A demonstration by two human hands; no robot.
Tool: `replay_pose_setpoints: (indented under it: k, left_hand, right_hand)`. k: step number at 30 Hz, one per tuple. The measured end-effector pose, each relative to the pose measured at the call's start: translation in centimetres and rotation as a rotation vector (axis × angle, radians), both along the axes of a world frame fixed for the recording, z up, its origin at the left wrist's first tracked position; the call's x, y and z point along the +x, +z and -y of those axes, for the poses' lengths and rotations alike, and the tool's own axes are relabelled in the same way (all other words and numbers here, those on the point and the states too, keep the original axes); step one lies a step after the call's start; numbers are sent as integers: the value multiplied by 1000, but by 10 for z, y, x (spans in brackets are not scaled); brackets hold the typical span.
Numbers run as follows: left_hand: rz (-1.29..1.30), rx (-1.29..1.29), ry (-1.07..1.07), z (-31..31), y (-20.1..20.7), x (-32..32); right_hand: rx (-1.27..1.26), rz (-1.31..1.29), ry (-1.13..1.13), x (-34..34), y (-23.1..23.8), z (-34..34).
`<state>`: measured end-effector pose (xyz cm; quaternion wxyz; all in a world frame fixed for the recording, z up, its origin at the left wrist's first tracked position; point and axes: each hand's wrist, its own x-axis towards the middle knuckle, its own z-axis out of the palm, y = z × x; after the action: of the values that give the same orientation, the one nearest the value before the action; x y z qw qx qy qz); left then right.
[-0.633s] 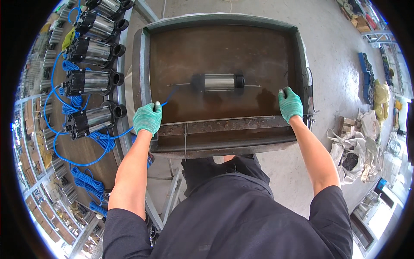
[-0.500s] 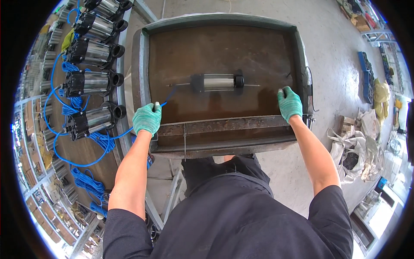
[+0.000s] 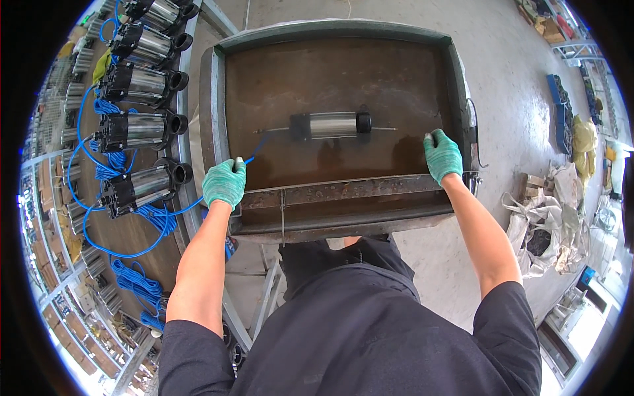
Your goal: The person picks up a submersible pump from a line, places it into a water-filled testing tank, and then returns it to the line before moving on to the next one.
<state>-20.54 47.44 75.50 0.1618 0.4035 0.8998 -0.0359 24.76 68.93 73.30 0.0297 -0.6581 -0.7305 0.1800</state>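
Both hands wear green gloves at the near part of a metal tank (image 3: 330, 28) of brownish water; the left hand (image 3: 224, 183) is at the left end of a rusty crossbar (image 3: 343, 190), fingers curled with the thumb side up, and a blue cable (image 3: 251, 158) runs past it into the water; whether it grips the bar, the cable or neither, I cannot tell; the right hand (image 3: 443, 158) is at the bar's right end, its fingers bent, and its hold cannot be made out either; the cylinder (image 3: 332, 125), shiny metal with black ends, lies sideways in the middle of the tank, beyond the crossbar and apart from both hands, a thin rod reaching out left and right of it; on the left, similar cylinders (image 3: 142, 132) lie in a row on a brown counter (image 3: 109, 231) with coiled blue cables (image 3: 137, 280); on the right, whitish sacks (image 3: 543, 228) sit on the grey floor (image 3: 508, 79), nearer than a blue tray (image 3: 560, 113).
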Motion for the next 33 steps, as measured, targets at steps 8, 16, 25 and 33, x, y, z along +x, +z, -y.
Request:
replay_pose_setpoints:
  k: [8, 16, 25, 33]
  left_hand:
    - [8, 4, 4, 0, 0, 0]
    - [15, 1, 15, 0, 2, 0]
    - [24, -10, 17, -1, 3, 0]
    - [24, 8, 7, 1, 1, -1]
  right_hand:
    - [13, -5, 6, 1, -1, 1]
    - [-9, 9, 4, -2, 3, 0]
    - [1, 16, 10, -1, -1, 0]
    - [3, 2, 6, 0, -1, 1]
